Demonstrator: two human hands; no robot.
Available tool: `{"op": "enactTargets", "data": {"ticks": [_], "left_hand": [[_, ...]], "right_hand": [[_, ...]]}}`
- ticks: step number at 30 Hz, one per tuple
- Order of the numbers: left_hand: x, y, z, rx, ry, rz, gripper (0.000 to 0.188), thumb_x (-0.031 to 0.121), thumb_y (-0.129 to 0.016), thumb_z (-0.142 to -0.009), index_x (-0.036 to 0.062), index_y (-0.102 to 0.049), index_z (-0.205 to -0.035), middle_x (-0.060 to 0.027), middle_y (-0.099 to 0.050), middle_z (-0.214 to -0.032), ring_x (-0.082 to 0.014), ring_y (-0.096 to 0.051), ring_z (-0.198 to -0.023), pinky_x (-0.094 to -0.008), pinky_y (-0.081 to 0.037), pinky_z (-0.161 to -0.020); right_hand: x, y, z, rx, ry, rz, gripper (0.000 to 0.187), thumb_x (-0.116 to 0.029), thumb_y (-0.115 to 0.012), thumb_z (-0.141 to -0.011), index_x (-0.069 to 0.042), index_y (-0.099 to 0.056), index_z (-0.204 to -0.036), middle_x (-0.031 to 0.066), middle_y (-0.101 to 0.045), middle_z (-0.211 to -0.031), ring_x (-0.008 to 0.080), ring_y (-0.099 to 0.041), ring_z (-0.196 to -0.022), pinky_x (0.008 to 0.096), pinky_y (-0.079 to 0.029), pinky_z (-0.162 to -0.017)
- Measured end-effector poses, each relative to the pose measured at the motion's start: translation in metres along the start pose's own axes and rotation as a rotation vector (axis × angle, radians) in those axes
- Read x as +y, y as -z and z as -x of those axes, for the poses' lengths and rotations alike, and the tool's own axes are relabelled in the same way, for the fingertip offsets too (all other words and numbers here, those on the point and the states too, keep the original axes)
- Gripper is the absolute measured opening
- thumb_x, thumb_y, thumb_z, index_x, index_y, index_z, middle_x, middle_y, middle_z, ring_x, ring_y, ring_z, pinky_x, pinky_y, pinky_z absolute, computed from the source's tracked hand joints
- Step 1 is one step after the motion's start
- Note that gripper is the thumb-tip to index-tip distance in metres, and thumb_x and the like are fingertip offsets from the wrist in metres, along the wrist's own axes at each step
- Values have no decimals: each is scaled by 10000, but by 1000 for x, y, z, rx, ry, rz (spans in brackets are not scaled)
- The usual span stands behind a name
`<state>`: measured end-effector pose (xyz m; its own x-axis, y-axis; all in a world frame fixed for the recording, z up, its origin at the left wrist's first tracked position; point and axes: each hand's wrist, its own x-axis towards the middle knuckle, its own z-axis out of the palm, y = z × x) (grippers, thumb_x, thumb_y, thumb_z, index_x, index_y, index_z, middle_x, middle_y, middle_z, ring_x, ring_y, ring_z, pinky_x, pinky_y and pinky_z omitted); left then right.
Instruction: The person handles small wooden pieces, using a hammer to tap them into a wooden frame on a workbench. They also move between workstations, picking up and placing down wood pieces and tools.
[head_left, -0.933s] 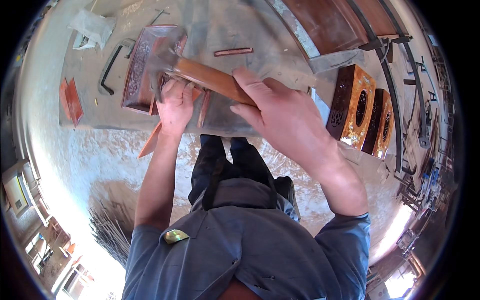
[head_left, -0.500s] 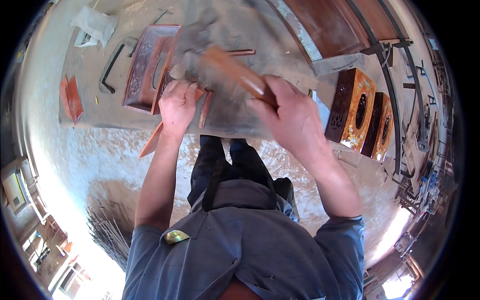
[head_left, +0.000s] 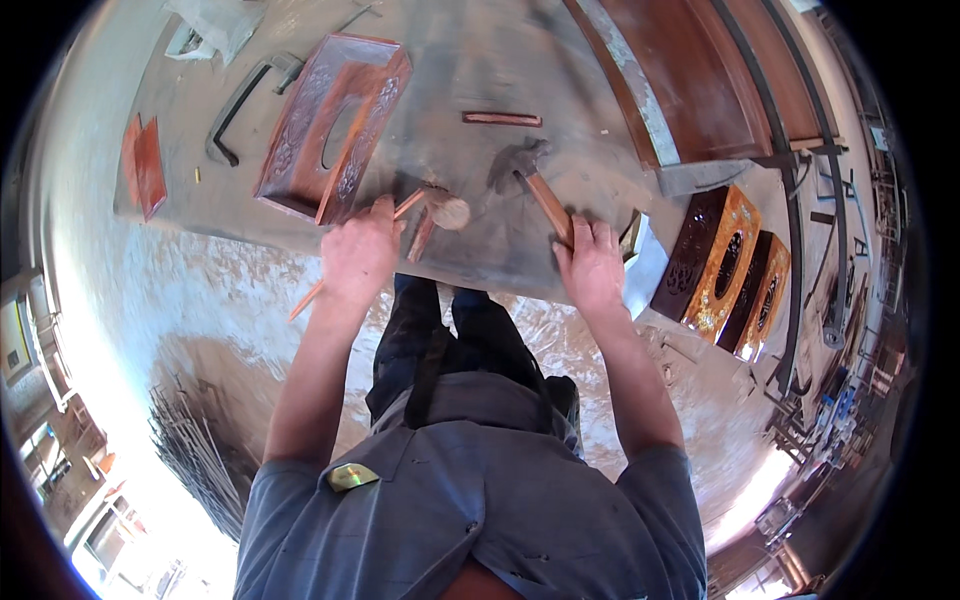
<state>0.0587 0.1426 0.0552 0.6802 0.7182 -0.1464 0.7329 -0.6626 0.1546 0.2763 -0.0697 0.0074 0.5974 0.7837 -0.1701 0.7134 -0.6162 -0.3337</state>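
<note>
My left hand (head_left: 360,252) is closed around a thin reddish wooden board (head_left: 408,204), seen nearly edge-on and slanting past the wrist. The board's far end meets a small round-faced wooden block (head_left: 450,213) on the table. Under that block, a short dark-red wooden strip (head_left: 423,238) points toward me. My right hand (head_left: 595,265) grips the handle end of a hammer (head_left: 548,208), whose dark head is at the tabletop. Beyond my left hand lies a carved reddish-brown wooden box part (head_left: 345,80) with an oval opening.
A C-clamp (head_left: 236,112), two joined red boards (head_left: 148,170) and a plastic bag (head_left: 225,25) lie left. Another wooden strip (head_left: 502,119) lies further back. To the right stand glossy carved boxes (head_left: 712,255), near a large panel (head_left: 690,80) with metal bars.
My right hand has brought the hammer down from its blurred raised position to the tabletop. The board in my left hand has turned more edge-on. The view has shifted slightly.
</note>
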Motion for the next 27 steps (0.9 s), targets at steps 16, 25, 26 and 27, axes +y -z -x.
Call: {"op": "enactTargets", "data": {"ticks": [16, 25, 26, 27], "left_hand": [[12, -31, 20, 76, -80, 16, 325, 83, -572, -782, 38, -602, -1103, -105, -680, -1039, -287, -679, -882, -397, -571, -715], [10, -30, 19, 71, -104, 30, 333, 77, -552, -790, 28, -592, -1117, -113, -673, -1057, -287, -680, -906, -383, -568, -729], [9, -30, 18, 60, -102, 35, 333, 79, -554, -790, 30, -591, -1117, -112, -672, -1060, -285, -681, -904, -384, -568, -726], [8, -30, 18, 48, -98, 40, 332, 81, -556, -790, 32, -591, -1117, -112, -672, -1062, -282, -681, -902, -384, -568, -722]], "right_hand": [[-98, 23, -1, -30, 676, -992, 302, 88, -739, -737, -6, -530, -934, 174, -653, -1118, 374, -594, -1169, 459, -472, -990], [-107, 37, -4, -30, 648, -916, 223, 66, -764, -708, 14, -583, -826, 168, -669, -1031, 382, -630, -1102, 437, -517, -917], [-107, 37, -4, -26, 658, -919, 229, 68, -766, -705, 13, -582, -829, 168, -670, -1025, 383, -631, -1099, 437, -519, -915], [-109, 38, -4, -24, 669, -923, 235, 70, -768, -702, 11, -581, -832, 168, -671, -1020, 385, -632, -1097, 438, -520, -912]]}}
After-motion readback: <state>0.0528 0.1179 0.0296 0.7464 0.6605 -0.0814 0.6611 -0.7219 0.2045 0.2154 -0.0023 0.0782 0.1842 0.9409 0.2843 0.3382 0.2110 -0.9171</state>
